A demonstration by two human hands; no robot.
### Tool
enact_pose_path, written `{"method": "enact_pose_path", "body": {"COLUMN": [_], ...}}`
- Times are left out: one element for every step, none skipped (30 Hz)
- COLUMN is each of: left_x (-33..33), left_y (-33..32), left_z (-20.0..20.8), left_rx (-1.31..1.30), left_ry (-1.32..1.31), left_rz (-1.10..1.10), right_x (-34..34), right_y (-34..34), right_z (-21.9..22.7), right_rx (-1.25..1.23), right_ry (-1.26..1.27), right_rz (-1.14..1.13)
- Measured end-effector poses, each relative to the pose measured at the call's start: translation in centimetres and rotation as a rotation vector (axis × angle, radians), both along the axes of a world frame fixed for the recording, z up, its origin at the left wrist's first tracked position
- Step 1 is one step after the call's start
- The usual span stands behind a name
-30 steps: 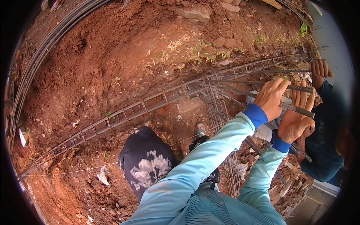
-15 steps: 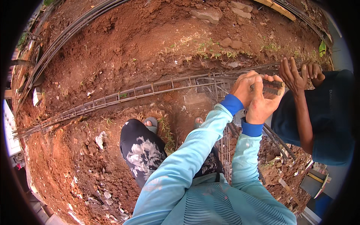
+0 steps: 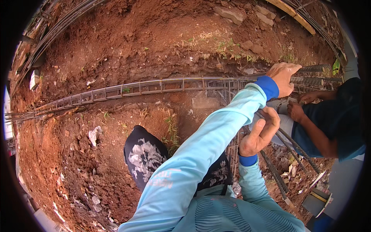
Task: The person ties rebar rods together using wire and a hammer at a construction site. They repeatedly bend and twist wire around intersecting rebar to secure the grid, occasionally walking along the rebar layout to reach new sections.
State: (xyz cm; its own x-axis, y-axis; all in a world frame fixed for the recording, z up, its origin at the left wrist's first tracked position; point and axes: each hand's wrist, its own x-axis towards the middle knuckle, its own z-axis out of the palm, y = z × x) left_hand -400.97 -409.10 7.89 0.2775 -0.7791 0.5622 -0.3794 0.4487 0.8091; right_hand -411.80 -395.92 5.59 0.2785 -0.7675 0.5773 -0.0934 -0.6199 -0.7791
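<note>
My left hand (image 3: 284,78), in a light blue sleeve with a dark blue cuff, is stretched to the right and closed over the thick ribbed steel bars (image 3: 315,69). Its lower fingers are partly hidden behind the back of the hand. Nearer to me, my right hand (image 3: 259,133) is raised with its thumb apart and its fingers loosely bent; nothing shows in its palm. Several slanting ribbed bars (image 3: 295,145) pass behind and below it. A long rebar cage (image 3: 150,87) lies across the soil, its right end running under my left arm.
At right a co-worker in a dark blue shirt (image 3: 328,131) crouches by the bars, both hands (image 3: 299,108) close together. Bundled rods (image 3: 63,29) lie at upper left. A wooden board (image 3: 293,16) and broken slabs (image 3: 232,15) sit on the red soil (image 3: 127,42).
My hands, which were together around the bar ends, have separated. My left has moved right and slightly farther away; my right has come nearer and let go. The co-worker's hands have lowered.
</note>
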Motion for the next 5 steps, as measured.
{"method": "enact_pose_path", "body": {"left_x": [0.1,0.2,0.5,0.9,2.8], "left_y": [0.8,2.0,3.1,4.6,7.1], "left_z": [-0.3,-1.2,-1.7,-2.7,-4.2], "left_rx": [0.000,-0.015,-0.043,-0.057,0.071], "left_ry": [0.017,0.026,0.028,0.034,0.012], "left_rz": [-0.050,-0.022,-0.001,0.015,-0.083], "right_x": [-1.0,-1.8,-2.0,-2.2,-1.9], "right_y": [1.2,2.0,1.9,2.2,3.1], "right_z": [-2.8,-5.7,-8.5,-11.3,-12.4], "right_rx": [0.038,0.082,0.200,0.333,0.348], "right_ry": [0.133,0.266,0.321,0.377,0.381], "right_rz": [0.059,0.119,0.131,0.138,0.134]}}
